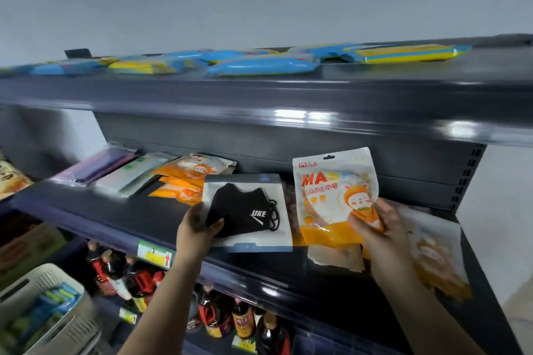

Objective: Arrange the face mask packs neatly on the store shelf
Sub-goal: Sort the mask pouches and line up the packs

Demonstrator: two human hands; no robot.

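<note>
Black mask pack (247, 212) pinched by left hand (196, 229) fingers, orange pack (334, 199) gripped by right hand (380, 228).

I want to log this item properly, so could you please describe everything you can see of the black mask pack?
The black mask pack is a flat, glossy, see-through pouch with a whitish back and bluish top and bottom edges. Inside lies a black cloth mask with black ear loops and a white logo. It is held roughly face-on, slightly tilted, above the middle shelf. The left hand pinches its lower left corner, thumb on the front. Its right edge overlaps the orange mask pack.
</note>
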